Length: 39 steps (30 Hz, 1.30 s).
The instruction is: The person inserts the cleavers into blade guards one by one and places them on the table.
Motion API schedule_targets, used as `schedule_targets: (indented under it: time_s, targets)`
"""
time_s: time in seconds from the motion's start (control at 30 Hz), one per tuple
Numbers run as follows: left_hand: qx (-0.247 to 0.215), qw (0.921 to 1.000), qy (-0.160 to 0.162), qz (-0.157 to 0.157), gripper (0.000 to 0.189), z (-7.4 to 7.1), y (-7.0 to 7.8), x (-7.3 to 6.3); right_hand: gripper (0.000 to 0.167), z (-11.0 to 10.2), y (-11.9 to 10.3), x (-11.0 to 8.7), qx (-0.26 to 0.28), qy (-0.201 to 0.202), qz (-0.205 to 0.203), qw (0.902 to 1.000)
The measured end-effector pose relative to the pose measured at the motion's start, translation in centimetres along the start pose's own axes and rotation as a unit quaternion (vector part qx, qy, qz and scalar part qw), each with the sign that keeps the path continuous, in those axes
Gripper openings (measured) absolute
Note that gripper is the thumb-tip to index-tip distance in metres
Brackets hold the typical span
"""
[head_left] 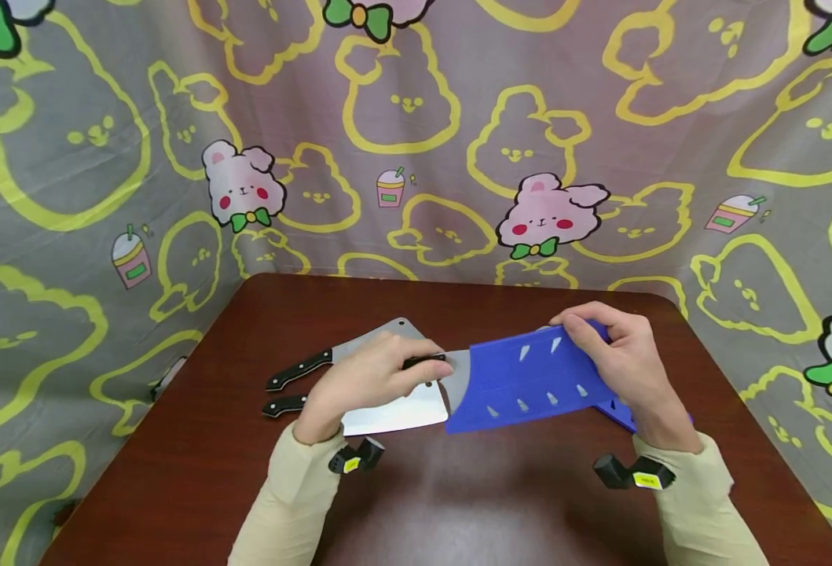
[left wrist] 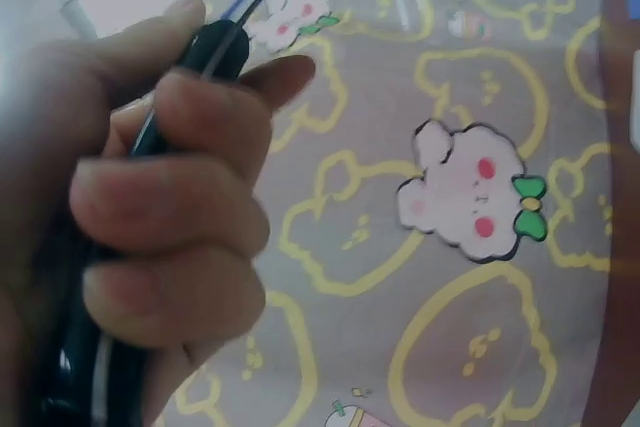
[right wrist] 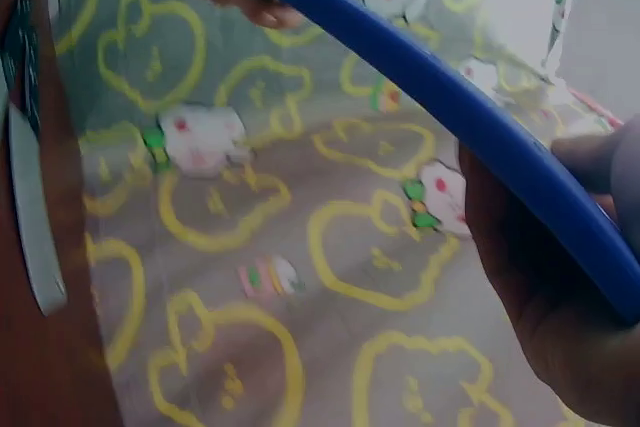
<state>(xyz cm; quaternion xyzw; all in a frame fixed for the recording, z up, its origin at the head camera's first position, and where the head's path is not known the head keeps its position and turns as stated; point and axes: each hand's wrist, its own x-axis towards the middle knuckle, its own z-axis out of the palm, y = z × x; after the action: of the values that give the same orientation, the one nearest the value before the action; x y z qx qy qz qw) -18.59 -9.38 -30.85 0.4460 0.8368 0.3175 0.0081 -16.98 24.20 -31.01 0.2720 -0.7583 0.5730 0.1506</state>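
Observation:
My left hand (head_left: 380,369) grips the black handle (left wrist: 218,47) of a cleaver, with the fingers curled round it in the left wrist view. Most of that cleaver's blade (head_left: 461,376) is inside a blue blade sheath (head_left: 522,385) with small slots; only a strip of metal near the handle shows. At the sheath's far end my right hand (head_left: 621,354) pinches it, thumb on the near face and fingers behind. Seen edge-on in the right wrist view, the sheath is held above the table and slightly bowed.
Two more cleavers with black handles lie on the brown table (head_left: 196,464), one behind (head_left: 366,339) and one in front (head_left: 394,417), partly covered by my left hand. Under my right hand lies another blue sheath (head_left: 617,413). A patterned curtain (head_left: 423,94) surrounds the table's back and sides.

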Motion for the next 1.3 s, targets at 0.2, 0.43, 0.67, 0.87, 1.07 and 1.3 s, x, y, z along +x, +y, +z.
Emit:
schedule_targets:
  time_s: [0.2, 0.43, 0.67, 0.87, 1.07, 1.3]
  targets:
    - [0.021, 0.9995, 0.025, 0.005, 0.023, -0.3, 0.2, -0.2, 0.013, 2.3, -0.5, -0.3, -0.023, 0.037, 0.017, 0.9989]
    - [0.029, 0.9993, 0.020, 0.008, 0.019, -0.1, 0.3, 0.0, 0.013, 2.6, -0.5, -0.5, -0.044, 0.036, 0.032, 0.9979]
    - [0.037, 0.9992, 0.016, -0.002, 0.017, 0.4, 0.2, 0.5, 0.014, 1.3, -0.4, -0.1, -0.065, -0.018, 0.046, 0.9966]
    - [0.042, 0.9990, -0.013, -0.011, 0.018, 0.5, -0.5, 0.9, 0.020, -0.2, 0.3, -0.3, -0.165, -0.131, 0.071, 0.9751]
    - [0.025, 0.9899, -0.115, -0.079, 0.021, 1.0, -1.3, 1.1, 0.015, -0.9, 2.1, 0.0, -0.230, -0.262, 0.052, 0.9360]
    - [0.000, 0.9696, -0.201, -0.139, 0.022, 2.6, -3.1, 1.3, 0.007, 0.7, 4.2, 0.4, -0.232, -0.382, 0.042, 0.8936]
